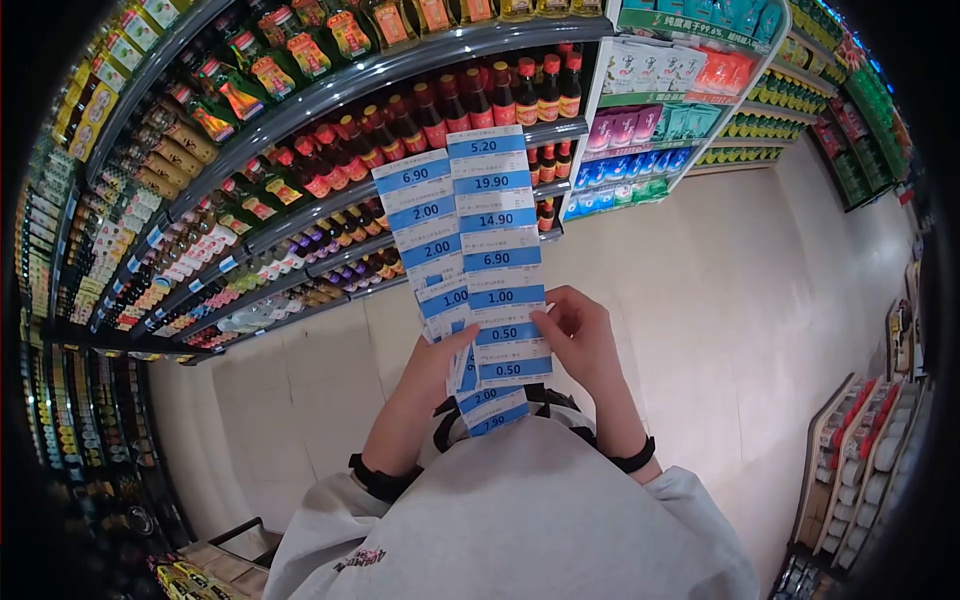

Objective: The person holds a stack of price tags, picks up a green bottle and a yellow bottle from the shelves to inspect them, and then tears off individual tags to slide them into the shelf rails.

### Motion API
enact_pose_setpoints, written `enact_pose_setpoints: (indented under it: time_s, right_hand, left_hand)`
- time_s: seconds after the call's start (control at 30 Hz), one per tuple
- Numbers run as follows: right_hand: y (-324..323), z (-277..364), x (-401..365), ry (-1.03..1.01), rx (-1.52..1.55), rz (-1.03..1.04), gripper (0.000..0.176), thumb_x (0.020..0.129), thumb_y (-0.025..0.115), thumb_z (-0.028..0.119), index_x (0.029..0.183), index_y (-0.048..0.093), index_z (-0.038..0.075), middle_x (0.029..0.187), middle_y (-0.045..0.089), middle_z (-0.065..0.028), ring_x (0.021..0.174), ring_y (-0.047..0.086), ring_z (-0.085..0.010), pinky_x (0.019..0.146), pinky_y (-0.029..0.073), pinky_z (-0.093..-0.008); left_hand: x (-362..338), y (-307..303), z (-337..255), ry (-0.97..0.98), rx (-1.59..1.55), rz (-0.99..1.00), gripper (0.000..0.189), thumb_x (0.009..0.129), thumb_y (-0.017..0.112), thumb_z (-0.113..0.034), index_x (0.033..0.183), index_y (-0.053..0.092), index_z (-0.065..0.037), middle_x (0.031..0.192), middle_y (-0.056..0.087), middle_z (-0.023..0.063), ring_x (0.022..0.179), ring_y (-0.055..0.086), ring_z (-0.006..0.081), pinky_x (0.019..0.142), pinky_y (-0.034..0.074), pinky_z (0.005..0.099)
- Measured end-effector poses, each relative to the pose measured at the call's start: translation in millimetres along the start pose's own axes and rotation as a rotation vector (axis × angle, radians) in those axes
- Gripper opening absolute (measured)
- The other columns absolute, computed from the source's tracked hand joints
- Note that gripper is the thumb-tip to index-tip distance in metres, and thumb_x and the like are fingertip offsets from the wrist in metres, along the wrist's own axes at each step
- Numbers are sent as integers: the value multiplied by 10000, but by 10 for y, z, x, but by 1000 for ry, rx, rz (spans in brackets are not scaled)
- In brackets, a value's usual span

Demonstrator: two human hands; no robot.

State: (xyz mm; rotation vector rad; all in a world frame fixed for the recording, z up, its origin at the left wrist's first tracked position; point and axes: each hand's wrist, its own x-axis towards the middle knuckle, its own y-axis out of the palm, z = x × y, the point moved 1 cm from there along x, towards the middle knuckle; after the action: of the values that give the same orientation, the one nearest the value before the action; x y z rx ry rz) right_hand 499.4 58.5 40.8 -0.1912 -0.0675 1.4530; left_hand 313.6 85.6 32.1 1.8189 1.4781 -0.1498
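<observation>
Strips of blue-and-white paper price labels [497, 220] fan out between the two hands, running up toward the shelving and down to the light grey top [560, 510]. Left hand [425, 365] has its grip closed on the left-side strips, thumb on top, its other fingers hidden behind; right hand [588, 345] pinches the right edge of the longer strip, low down. Looks like handling and lining up the labels, this; any shift calls for a light pinch, since the layers overlap and could slide or crease. Upper ends lie in front of the red-capped dark bottles [525, 95] and dark shelf edge [560, 28]; whether they touch, can't tell. More room right, over the pale tiled floor [700, 300].
</observation>
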Motion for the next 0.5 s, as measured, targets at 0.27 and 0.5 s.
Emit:
enact_pose_setpoints:
  time_s: [0.27,0.5]
  right_hand:
    - [-92,-119,-14,47,-2,-49,98,772,571,60,847,553,-1,543,507,-2,485,454,-40,462,355,-186]
    - [-191,-185,-27,72,-1,-48,92,770,562,47,843,548,-7,601,533,-12,536,494,-52,491,389,-193]
  left_hand:
    - [143,-243,224,-156,-245,326,442,748,514,-23,1170,404,48,1118,516,175,980,553,273,827,474,373]
    - [96,-210,219,-111,-112,308,492,741,521,53,1206,368,4,1156,484,156,1024,524,271,841,463,388]
